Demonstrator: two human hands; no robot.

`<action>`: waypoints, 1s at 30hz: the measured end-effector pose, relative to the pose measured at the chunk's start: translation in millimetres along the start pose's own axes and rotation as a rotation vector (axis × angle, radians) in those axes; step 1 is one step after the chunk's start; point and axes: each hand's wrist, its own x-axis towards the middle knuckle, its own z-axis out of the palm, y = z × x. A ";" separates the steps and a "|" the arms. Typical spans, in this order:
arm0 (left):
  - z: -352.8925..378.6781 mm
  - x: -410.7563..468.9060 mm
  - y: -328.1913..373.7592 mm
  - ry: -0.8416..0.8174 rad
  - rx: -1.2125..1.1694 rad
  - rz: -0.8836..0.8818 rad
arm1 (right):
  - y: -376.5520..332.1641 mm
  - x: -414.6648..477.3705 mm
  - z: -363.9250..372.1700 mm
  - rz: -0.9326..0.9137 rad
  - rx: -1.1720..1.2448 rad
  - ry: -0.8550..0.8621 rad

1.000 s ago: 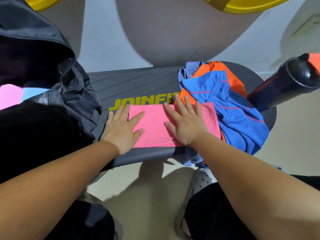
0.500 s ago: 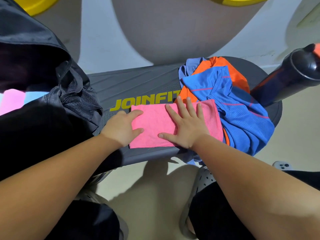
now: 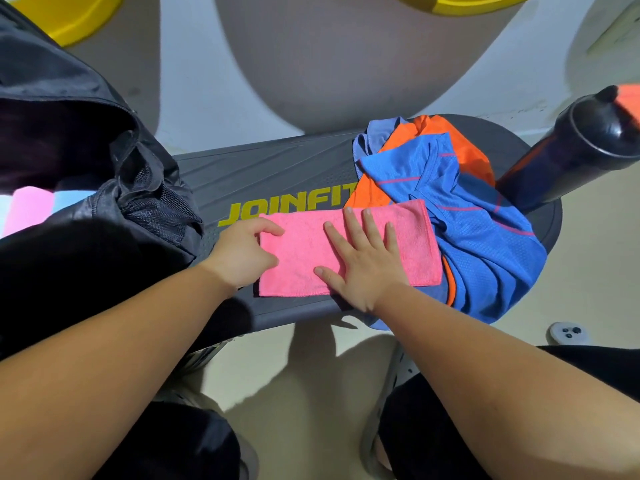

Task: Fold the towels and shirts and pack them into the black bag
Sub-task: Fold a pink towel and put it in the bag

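Pink towel (image 3: 299,261) lies folded at frame centre on the grey board (image 3: 263,174), marked "JOINFIT" in yellow. Left hand (image 3: 242,254) pinches its left edge. Right hand (image 3: 363,261) lies flat on it, fingers straight. Black bag (image 3: 62,84) at left.

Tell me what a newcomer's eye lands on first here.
The bright pink towel lies folded on the dark JOINFIT step board, with the right hand flat on it and the left hand pinching its left edge. Just right of it, a crumpled blue shirt over an orange shirt adds another splash of colour. The open black bag looms at the left.
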 end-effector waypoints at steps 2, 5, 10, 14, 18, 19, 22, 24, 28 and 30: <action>-1.7 -1.8 -1.6 -0.044 -0.025 0.005 | 0.0 -0.1 0.5 0.002 -0.001 0.004; -2.6 -3.6 -7.4 -0.087 -0.025 0.015 | -0.3 -0.2 0.8 0.001 -0.008 0.007; -7.4 -7.6 1.1 -0.086 -0.168 0.032 | 0.0 0.2 0.7 -0.002 0.000 0.018; -12.9 -9.8 8.7 -0.110 -0.341 0.010 | 0.6 -0.1 1.1 -0.002 0.019 0.022; -12.4 -13.6 4.2 -0.137 -0.368 -0.092 | 1.7 -1.4 -0.1 -0.011 0.029 0.023; -12.2 -14.0 2.8 -0.124 -0.385 -0.117 | 2.0 -2.0 -0.9 -0.009 0.028 0.023; -13.0 -15.5 6.4 -0.022 -0.411 -0.138 | -3.0 -1.4 -3.6 0.019 0.036 0.009; -16.5 -15.2 9.2 0.106 -0.302 -0.087 | -12.7 4.2 -4.6 0.027 0.057 -0.008; -31.9 -22.5 17.9 0.179 -0.033 0.043 | -34.4 17.3 -2.8 0.019 0.037 -0.055; -38.8 -27.6 25.3 0.158 -0.034 0.070 | -35.1 19.2 -5.6 0.009 0.047 -0.081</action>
